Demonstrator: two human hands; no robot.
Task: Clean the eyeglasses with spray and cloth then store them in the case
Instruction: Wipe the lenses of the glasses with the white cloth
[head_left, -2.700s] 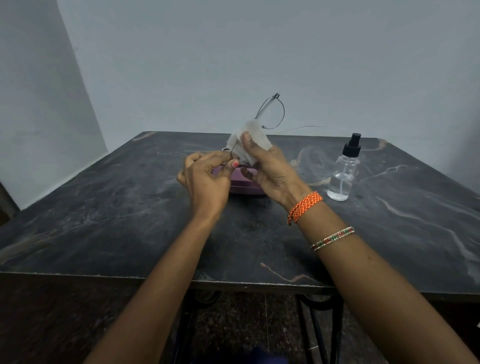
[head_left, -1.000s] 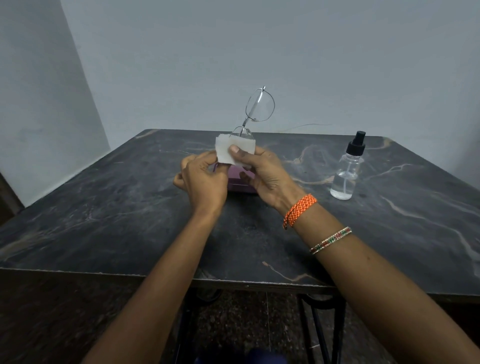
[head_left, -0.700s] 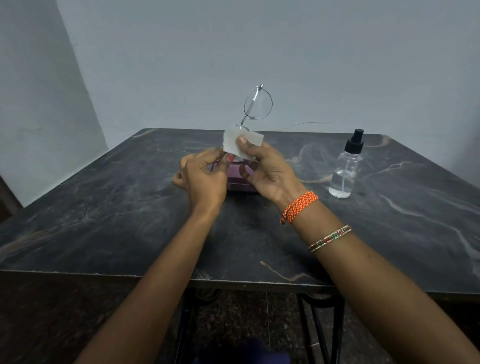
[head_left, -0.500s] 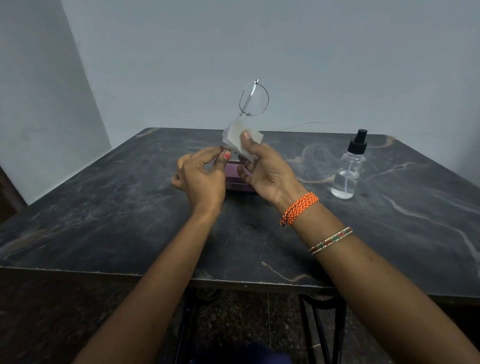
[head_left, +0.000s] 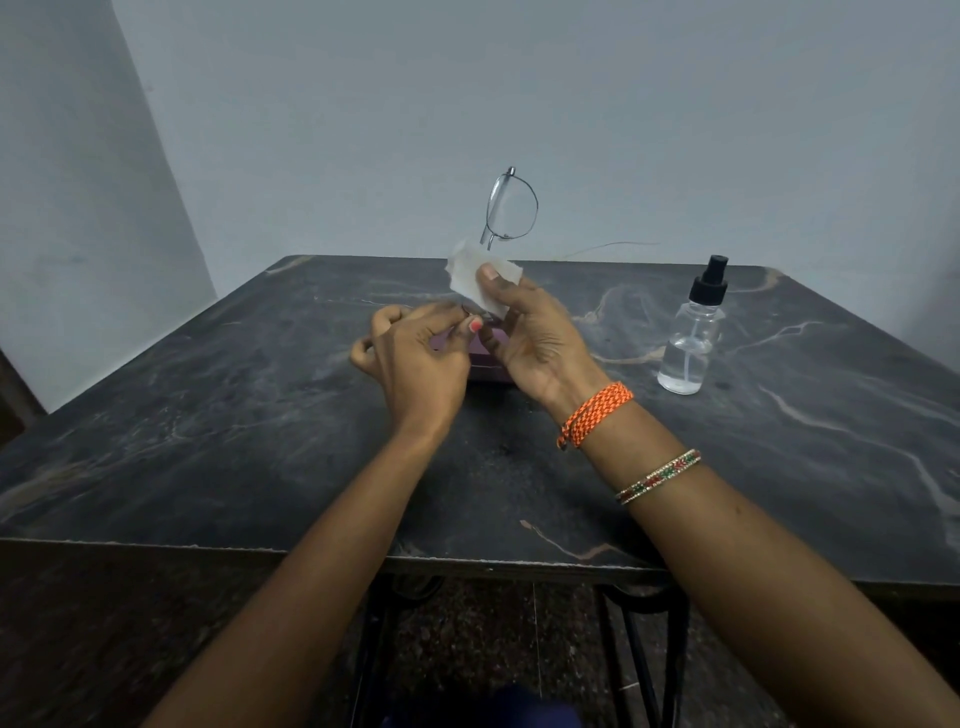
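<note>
Thin metal-framed eyeglasses (head_left: 511, 208) stand on end above the table, one lens ring up in the air, the lower lens wrapped in a small white cloth (head_left: 475, 278). My right hand (head_left: 535, 343) pinches that cloth around the lower lens with thumb on top. My left hand (head_left: 415, 358) pinches the bottom end of the frame just left of the cloth. A purple glasses case (head_left: 488, 366) lies on the table right behind my hands, mostly hidden by them. A clear spray bottle (head_left: 693, 338) with a black nozzle stands to the right.
The dark marble table (head_left: 234, 415) has its front edge close to me, with metal legs below. Grey walls stand behind and to the left. A thin wire (head_left: 608, 247) runs along the table's far edge.
The glasses have been turned in my hands, the upper lens swinging from right-leaning to nearly upright. The cloth has shifted over the lower lens under my right thumb. The bottle and case stayed put.
</note>
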